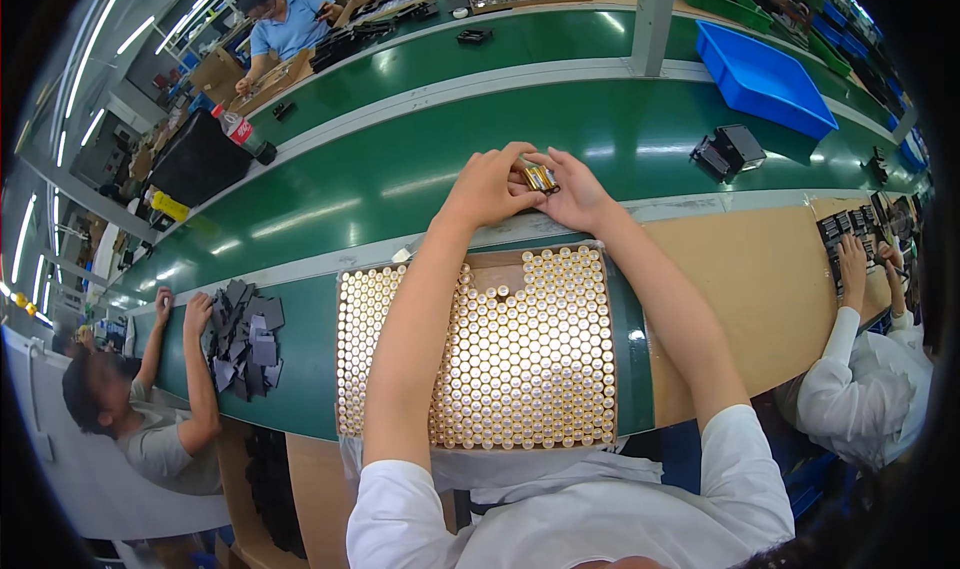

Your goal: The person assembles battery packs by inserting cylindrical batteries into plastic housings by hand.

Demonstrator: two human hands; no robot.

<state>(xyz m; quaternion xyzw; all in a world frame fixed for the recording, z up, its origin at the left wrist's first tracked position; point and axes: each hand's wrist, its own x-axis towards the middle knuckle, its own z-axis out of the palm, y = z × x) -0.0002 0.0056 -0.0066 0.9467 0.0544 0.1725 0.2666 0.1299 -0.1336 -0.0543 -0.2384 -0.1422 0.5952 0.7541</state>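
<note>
Batteries [530, 359], slim cylinders with shiny pale-gold ends, stood packed on end in a wide, shallow brown cardboard tray [492, 261] just on the near side of my hands, between the forearms. From my remote post I saw the left hand [488, 186] and the right hand [577, 197] brought together beyond the tray, fingers curled, pinching a small gold-and-black cluster of batteries [541, 179] between them. I judged the work to be midway: most of the tray was full, a bare gap lay along its edge nearest the hands, and the cluster was not yet set down. Whether a holder was under it I could not tell.

A long, glossy green belt [380, 174] ran beneath and beyond the hands. To their right spread a flat tan cardboard sheet [725, 294], with a white-shirted co-worker [865, 394] past it. Beyond the right hand sat a rectangular blue plastic bin [768, 94]; near-left of the left hand, a heap of flat dark-grey pieces [245, 339]; farther left, a red-labelled clear plastic bottle [238, 129].
</note>
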